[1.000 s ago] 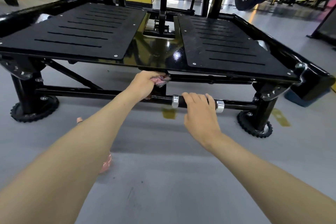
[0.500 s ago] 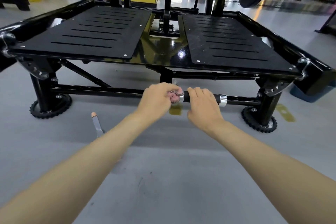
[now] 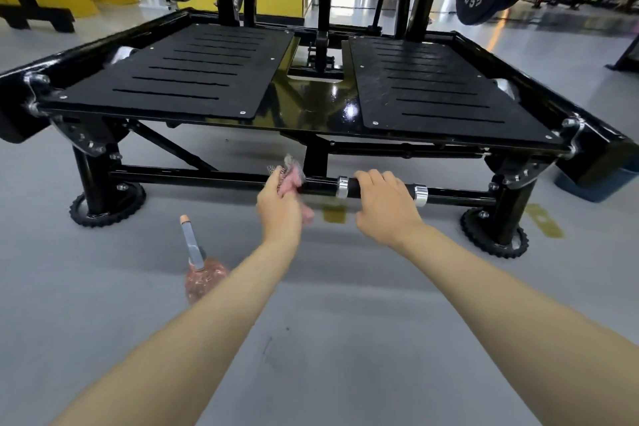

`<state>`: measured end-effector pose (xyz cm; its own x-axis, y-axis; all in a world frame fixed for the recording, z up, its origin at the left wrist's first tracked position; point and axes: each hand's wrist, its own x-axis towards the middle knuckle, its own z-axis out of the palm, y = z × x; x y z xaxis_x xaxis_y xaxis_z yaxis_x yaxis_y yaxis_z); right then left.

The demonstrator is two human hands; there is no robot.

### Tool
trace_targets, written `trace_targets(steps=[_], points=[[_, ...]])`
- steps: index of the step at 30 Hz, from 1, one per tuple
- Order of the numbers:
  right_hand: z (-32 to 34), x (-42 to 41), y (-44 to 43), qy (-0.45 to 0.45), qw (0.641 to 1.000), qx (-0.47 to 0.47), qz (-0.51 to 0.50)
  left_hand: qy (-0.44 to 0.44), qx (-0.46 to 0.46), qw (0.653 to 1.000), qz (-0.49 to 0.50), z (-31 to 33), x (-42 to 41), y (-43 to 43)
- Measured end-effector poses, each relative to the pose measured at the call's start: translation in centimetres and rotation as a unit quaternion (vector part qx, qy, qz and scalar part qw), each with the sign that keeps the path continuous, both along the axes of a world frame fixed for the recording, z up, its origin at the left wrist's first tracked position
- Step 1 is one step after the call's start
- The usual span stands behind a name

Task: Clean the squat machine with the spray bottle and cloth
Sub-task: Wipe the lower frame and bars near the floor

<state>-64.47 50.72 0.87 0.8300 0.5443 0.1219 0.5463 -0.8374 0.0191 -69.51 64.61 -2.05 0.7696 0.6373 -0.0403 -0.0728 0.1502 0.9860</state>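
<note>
The squat machine (image 3: pixel 193 79) stands ahead, its low bar (image 3: pixel 207 180) nearest us. Near left, the spray bottle (image 3: pixel 202 275) stands on the floor (image 3: pixel 345 356). Our left hand (image 3: pixel 280 213) grips the cloth (image 3: pixel 289 180) at the bar; our right hand (image 3: pixel 387 213) curls round it. We should wrap the cloth round the bar and wipe lengthwise.

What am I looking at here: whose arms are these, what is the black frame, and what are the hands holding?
One camera, worn on a person's head, looks down at their own arms. The black frame is the squat machine, seen from its front. The left hand holds a pink cloth against the low front bar. The right hand grips that bar between two silver rings. The spray bottle sits on the grey floor beside the left forearm.
</note>
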Motion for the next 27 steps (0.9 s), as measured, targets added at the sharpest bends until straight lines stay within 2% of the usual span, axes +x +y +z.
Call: trace_targets(steps=[1,3,5,7,11,17,20,22,25,27], points=[[0.0,0.0,0.0,0.001,1.000,0.001,0.001,0.019,-0.121,0.992,-0.006,0.9,0.7,0.0],[-0.2,-0.2,0.0,0.005,1.000,0.001,0.001,0.023,-0.274,0.960,-0.041,1.5,1.2,0.3],[-0.4,-0.1,-0.2,-0.001,1.000,-0.001,0.005,0.013,-0.359,0.932,-0.047,1.3,0.9,0.3],[-0.5,0.1,-0.5,-0.009,1.000,0.001,0.013,0.006,-0.398,0.917,-0.031,1.1,0.5,-0.5],[-0.8,0.2,-0.6,-0.015,1.000,0.004,0.013,0.009,-0.446,0.895,-0.019,0.7,0.7,-2.8],[-0.7,0.1,-0.4,-0.013,1.000,-0.003,0.015,0.050,-0.436,0.899,-0.011,1.4,0.2,-2.6],[-0.8,0.0,-0.2,-0.021,1.000,-0.007,0.007,0.033,-0.441,0.897,-0.002,2.3,0.0,-1.8],[-0.8,-0.1,0.0,-0.030,1.000,-0.006,0.002,0.014,-0.455,0.890,-0.015,2.8,0.3,-1.2],[-0.7,-0.2,0.0,-0.030,1.000,0.001,-0.003,0.037,-0.444,0.893,-0.059,2.3,0.8,-0.1],[-0.6,-0.2,0.0,-0.034,0.999,0.006,-0.002,0.033,-0.476,0.876,-0.065,1.6,1.5,0.4]])
